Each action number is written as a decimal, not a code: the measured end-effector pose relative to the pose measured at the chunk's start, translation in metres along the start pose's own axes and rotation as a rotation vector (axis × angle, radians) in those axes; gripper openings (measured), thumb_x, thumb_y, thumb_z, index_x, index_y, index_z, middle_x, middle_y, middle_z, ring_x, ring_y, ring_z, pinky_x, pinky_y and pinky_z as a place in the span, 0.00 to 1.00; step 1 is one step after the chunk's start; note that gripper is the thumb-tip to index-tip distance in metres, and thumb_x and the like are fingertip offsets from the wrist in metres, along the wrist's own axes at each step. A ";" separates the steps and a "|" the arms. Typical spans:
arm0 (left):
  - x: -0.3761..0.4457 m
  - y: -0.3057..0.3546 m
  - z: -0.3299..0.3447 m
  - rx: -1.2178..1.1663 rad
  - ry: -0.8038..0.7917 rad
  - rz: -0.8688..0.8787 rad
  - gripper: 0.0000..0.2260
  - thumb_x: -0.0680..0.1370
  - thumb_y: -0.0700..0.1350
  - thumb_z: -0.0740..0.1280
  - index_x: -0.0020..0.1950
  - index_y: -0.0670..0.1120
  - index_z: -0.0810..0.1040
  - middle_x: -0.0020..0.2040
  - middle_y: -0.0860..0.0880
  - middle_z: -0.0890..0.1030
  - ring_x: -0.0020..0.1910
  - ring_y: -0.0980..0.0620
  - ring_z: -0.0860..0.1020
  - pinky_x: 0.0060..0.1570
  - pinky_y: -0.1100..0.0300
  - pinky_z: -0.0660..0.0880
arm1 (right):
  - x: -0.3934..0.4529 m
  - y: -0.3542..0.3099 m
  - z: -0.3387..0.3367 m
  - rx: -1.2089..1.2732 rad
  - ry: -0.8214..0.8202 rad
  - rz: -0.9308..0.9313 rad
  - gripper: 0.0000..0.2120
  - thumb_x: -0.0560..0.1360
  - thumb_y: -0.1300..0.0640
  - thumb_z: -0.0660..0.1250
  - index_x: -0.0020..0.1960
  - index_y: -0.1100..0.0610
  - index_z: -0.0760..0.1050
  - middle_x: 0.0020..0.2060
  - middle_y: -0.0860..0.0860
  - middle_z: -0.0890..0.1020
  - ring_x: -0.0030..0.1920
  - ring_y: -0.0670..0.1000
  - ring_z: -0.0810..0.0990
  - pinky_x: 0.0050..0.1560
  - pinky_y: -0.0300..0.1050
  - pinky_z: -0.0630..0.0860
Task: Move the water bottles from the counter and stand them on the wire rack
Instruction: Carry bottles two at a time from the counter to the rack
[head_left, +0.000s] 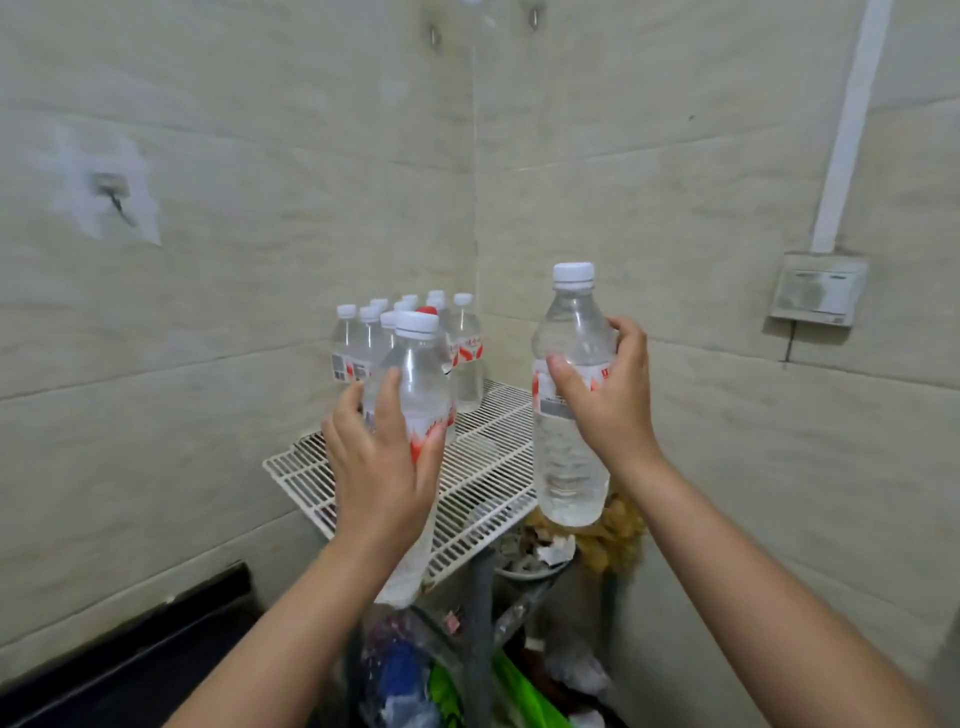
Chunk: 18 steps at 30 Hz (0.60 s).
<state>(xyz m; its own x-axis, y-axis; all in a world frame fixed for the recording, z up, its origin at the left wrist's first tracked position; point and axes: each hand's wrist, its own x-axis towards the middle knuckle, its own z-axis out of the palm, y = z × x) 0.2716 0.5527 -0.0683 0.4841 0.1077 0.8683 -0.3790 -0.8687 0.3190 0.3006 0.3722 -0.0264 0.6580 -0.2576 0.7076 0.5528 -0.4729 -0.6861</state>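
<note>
Tiled corner, wire rack (483, 467) below — left hand (382, 467) grips one upright bottle (415, 395) over its near edge; right hand (605, 395) grips another (569, 415), held upright off the rack's right.

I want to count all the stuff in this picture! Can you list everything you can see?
bottle in left hand: one, clear with white cap, held above the rack's front.
bottle in right hand: one, clear with white cap, held in the air right of the rack.
standing bottles: about nine, clear, white caps and one red, at the rack's back corner.
wire rack: one, white, in the wall corner.
wall box: one, whitish, on the right wall.
bags and scraps: a heap, mixed colours, under the rack.
counter: one, black, bottom left.
left hand: grips its bottle.
right hand: grips its bottle.
</note>
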 end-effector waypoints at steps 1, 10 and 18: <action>0.004 0.001 0.017 -0.011 -0.007 -0.029 0.22 0.73 0.54 0.56 0.63 0.45 0.60 0.56 0.24 0.71 0.51 0.27 0.73 0.50 0.38 0.72 | 0.017 0.017 0.009 0.033 -0.005 -0.005 0.31 0.68 0.52 0.69 0.65 0.64 0.62 0.61 0.60 0.69 0.59 0.54 0.71 0.41 0.22 0.67; 0.077 0.003 0.185 0.066 0.019 -0.280 0.23 0.70 0.57 0.53 0.62 0.51 0.56 0.60 0.28 0.68 0.58 0.30 0.68 0.57 0.40 0.67 | 0.144 0.159 0.087 0.166 -0.294 -0.006 0.29 0.71 0.59 0.70 0.67 0.65 0.60 0.63 0.60 0.67 0.61 0.54 0.69 0.59 0.45 0.68; 0.101 -0.002 0.277 0.084 0.085 -0.469 0.20 0.71 0.56 0.56 0.61 0.53 0.57 0.60 0.29 0.67 0.58 0.33 0.67 0.56 0.46 0.66 | 0.187 0.233 0.138 0.246 -0.492 0.043 0.31 0.72 0.63 0.69 0.67 0.67 0.57 0.64 0.63 0.64 0.64 0.59 0.69 0.57 0.41 0.65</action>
<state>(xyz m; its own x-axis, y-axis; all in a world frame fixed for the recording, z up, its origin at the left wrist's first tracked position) 0.5395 0.4313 -0.0860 0.5203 0.5331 0.6672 -0.0686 -0.7526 0.6548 0.6232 0.3305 -0.0776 0.8115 0.1792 0.5561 0.5843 -0.2447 -0.7738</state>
